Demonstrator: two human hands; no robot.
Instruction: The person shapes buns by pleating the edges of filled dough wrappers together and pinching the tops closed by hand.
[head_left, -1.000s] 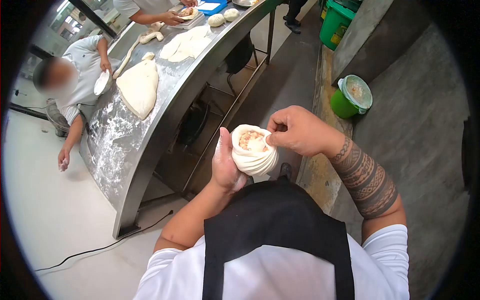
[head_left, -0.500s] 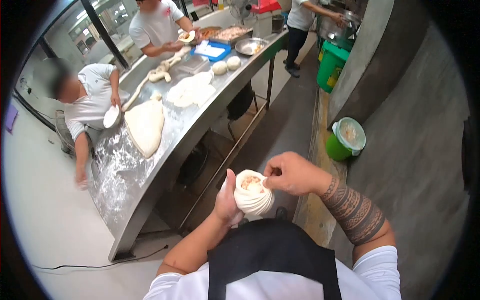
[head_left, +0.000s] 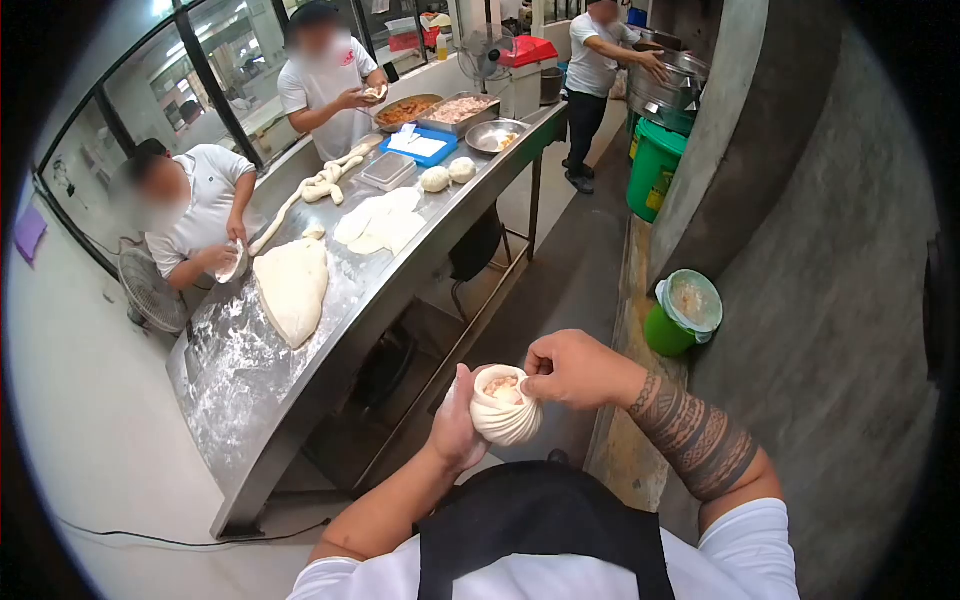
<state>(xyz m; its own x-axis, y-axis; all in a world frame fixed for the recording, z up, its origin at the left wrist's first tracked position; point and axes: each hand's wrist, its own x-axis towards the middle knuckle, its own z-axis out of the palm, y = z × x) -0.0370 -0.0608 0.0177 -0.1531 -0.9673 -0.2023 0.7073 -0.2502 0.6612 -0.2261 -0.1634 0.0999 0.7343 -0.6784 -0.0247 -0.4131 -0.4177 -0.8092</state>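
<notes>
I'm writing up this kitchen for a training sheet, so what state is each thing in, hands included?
Bun: pleated, open on top, filling showing
Left hand: cupped around the bun
Right hand: pinching the bun's rim
Large dough piece: uncut slab, lying flat
Long dough strip: partly twisted
Steel table: floured at one end
Metal tray: uncovered, filled

My view tips up, so my left hand [head_left: 457, 425], my right hand [head_left: 580, 372] and the bun [head_left: 506, 415] now sit lower in it, and the bun's opening looks a little narrower. The near co-worker's outstretched hand [head_left: 217, 262] is now back at the bowl [head_left: 237, 264]. The far co-worker [head_left: 325, 100] now holds the filled dough [head_left: 376, 93] clear of the plastic container [head_left: 388, 170].
</notes>
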